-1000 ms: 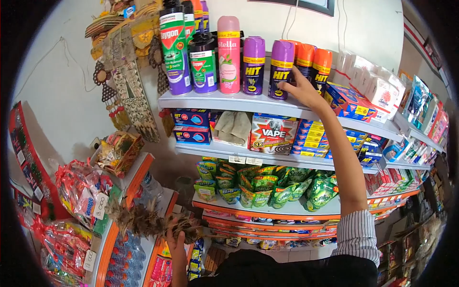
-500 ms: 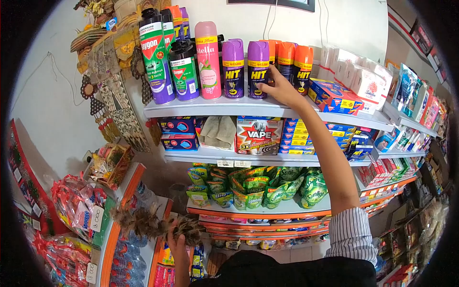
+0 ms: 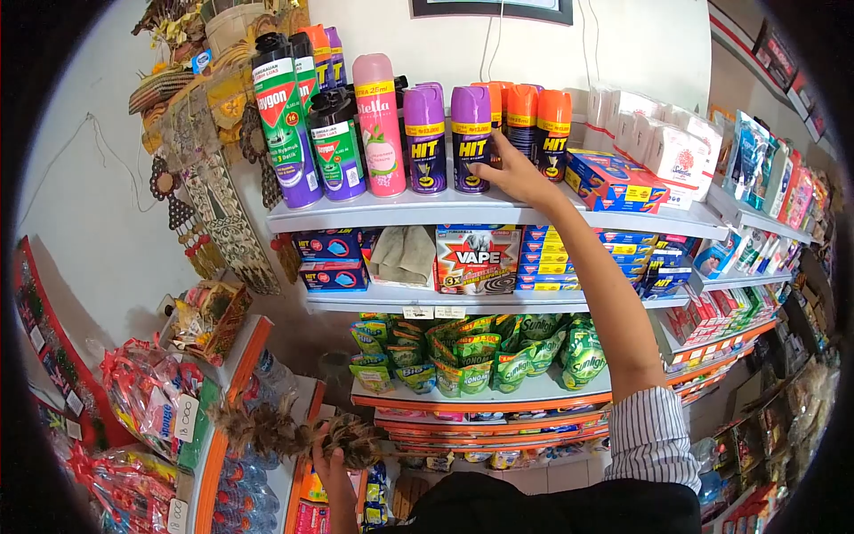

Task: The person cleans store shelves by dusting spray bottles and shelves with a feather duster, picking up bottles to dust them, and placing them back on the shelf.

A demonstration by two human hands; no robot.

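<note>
On the top shelf (image 3: 498,212), my right hand (image 3: 516,173) grips a purple-capped HIT spray can (image 3: 471,142) between thumb and fingers. The can is upright, with its base on or just at the shelf. A matching purple-capped can (image 3: 424,142) stands close on its left, and a pink Stella can (image 3: 379,125) beyond that. Orange-capped cans (image 3: 553,133) are to the right of my fingers. Low on the left, my left hand (image 3: 334,481) is closed around a brown feather duster (image 3: 267,429), whose feathers point left.
Tall Baygon cans (image 3: 286,125) stand at the shelf's left end. Boxes (image 3: 614,182) and white tissue packs (image 3: 672,160) fill its right. Below are a VAPE box (image 3: 478,260), a grey cloth (image 3: 402,255) and green pouches (image 3: 511,365). Wrapped parcels (image 3: 142,392) sit at lower left.
The whole view has shifted slightly, so the shelves appear a little lower. My right hand stays on the same spray can, and my left hand still holds the duster.
</note>
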